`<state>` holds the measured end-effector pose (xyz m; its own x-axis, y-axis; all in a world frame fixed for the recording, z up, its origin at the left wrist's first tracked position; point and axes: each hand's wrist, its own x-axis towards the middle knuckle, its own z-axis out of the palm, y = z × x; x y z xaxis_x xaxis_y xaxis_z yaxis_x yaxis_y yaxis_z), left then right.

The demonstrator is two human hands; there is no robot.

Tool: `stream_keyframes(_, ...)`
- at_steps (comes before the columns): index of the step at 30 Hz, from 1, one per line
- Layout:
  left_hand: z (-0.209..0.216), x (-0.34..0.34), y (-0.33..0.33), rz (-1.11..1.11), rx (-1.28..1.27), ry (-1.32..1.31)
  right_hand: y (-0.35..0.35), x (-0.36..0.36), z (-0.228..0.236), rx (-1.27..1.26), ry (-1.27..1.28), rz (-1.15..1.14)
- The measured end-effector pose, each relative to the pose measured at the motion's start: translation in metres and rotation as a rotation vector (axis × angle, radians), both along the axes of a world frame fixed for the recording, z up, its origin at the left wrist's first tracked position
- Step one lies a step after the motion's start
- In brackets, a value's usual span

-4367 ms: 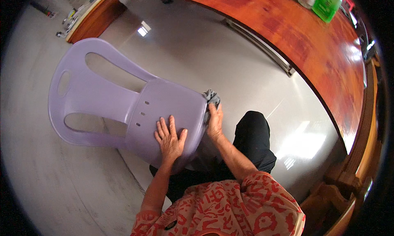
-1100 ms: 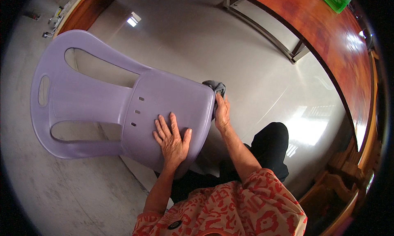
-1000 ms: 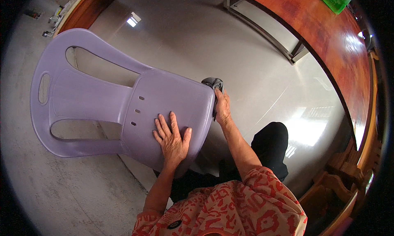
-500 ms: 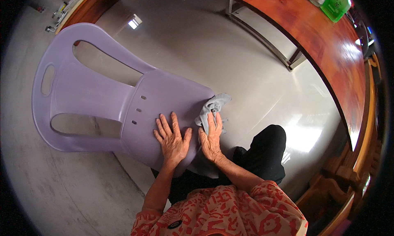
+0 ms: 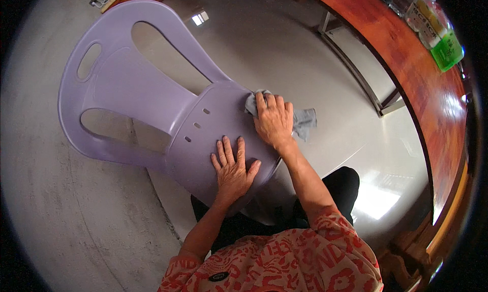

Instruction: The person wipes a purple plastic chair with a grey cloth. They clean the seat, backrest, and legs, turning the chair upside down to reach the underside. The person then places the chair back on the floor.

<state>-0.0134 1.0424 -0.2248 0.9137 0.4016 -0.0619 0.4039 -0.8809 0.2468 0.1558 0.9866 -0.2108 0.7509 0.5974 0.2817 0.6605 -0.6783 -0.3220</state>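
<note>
A purple plastic chair lies before me, its slotted backrest pointing to the far left and its seat close to my body. My left hand rests flat on the seat with its fingers spread. At the seat's far right edge, my right hand presses a grey cloth against the plastic. Part of the cloth bunches under the fingertips, and a loose end hangs out to the right past the edge. My palm hides the middle of the cloth.
A reddish-brown wooden table curves along the right, with a metal leg frame beneath. A green package stands on it beside clear ones. Carved wooden furniture sits at lower right. Grey floor spreads on the left.
My right hand has slid the cloth farther away along the seat's right edge. My left hand stays flat on the seat. The whole view has shifted, so the chair appears farther right.
</note>
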Motion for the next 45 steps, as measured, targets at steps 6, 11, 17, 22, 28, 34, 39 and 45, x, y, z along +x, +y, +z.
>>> stream_keyframes(6, 0.006, 0.003, -0.003, 0.027, -0.037, -0.002, 0.015, 0.027, 0.000, 0.039, 0.018, 0.134)
stream_keyframes(11, 0.005, 0.001, -0.003, 0.025, -0.015, -0.011, -0.023, 0.003, -0.013, 0.079, -0.280, 0.298)
stream_keyframes(17, -0.012, -0.006, 0.003, -0.025, 0.085, -0.040, -0.053, -0.044, 0.026, 0.288, 0.271, 0.626)
stream_keyframes(22, -0.009, -0.002, 0.005, -0.020, -0.050, 0.140, -0.047, -0.031, 0.025, 0.434, 0.517, 0.341)
stream_keyframes(28, -0.005, -0.003, 0.003, 0.041, -0.011, -0.027, -0.046, -0.030, 0.031, 0.003, -0.087, 0.597)
stream_keyframes(34, -0.007, -0.003, 0.002, 0.056, -0.034, -0.076, -0.023, -0.013, -0.001, 0.012, -0.190, 0.659)
stream_keyframes(39, -0.001, -0.003, 0.003, 0.071, -0.044, -0.014, 0.036, -0.001, -0.013, 0.047, -0.332, 0.582)
stream_keyframes(45, -0.003, -0.002, 0.004, 0.048, -0.047, -0.053, 0.093, 0.008, -0.027, 0.013, -0.315, 0.519)
